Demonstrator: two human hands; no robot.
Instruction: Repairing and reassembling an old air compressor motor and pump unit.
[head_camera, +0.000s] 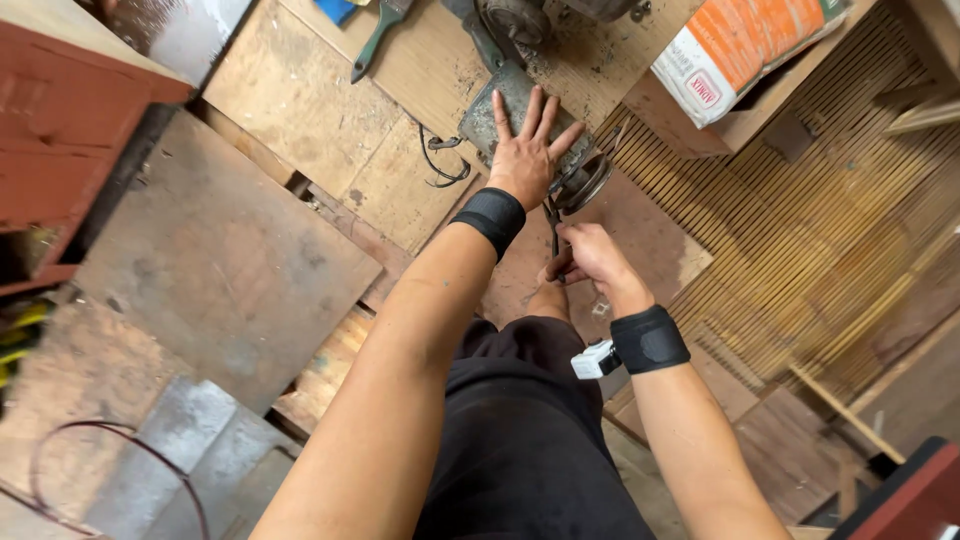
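Note:
My left hand (527, 146) lies flat with fingers spread on a dirty grey metal motor (492, 112) that rests on the wooden floor. My right hand (590, 259) is closed around a thin dark tool (553, 222), whose tip points up toward the round metal end of the motor (585, 180). Both wrists wear black bands, and a small white device (596, 360) is clipped at the right band. My dark-clothed knee is below the hands.
A loose black wire (440, 160) lies left of the motor. A green-handled tool (374, 42) lies farther up. An orange and white sack (745, 45) sits on a wooden block at upper right. Plywood sheets, a red cabinet (60, 130) at left, a bamboo mat at right.

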